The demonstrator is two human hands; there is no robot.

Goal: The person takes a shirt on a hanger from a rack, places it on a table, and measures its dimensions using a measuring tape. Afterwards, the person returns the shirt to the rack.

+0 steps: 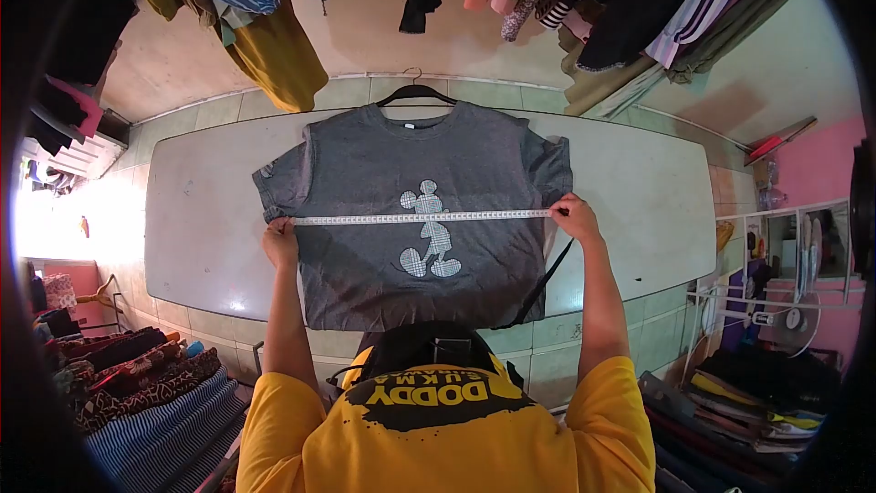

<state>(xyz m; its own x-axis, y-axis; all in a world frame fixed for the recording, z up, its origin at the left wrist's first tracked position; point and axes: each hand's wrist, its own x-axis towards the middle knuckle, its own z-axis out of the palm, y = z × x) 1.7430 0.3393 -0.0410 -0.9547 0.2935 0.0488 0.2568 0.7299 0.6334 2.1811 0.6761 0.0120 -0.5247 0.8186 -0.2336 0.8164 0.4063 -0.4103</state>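
A dark grey T-shirt (356,274) with a plaid cartoon-mouse print (433,236) lies spread on a white table, its neck on a black hanger (415,92). A white tape measure (365,219) stretches straight across the chest, just below the sleeves. My left hand (280,242) pinches one end at the shirt's left side. At the right side, my right hand (573,216) pinches the tape near the sleeve hem. A black strap (547,278) hangs slanting over the shirt's lower right part.
The white table (648,210) reaches out past both sides of the shirt. Hanging clothes (274,46) line the far wall. Folded garments (155,393) are stacked at lower left, and more clothes (757,393) at lower right. A white rack (776,292) stands at right.
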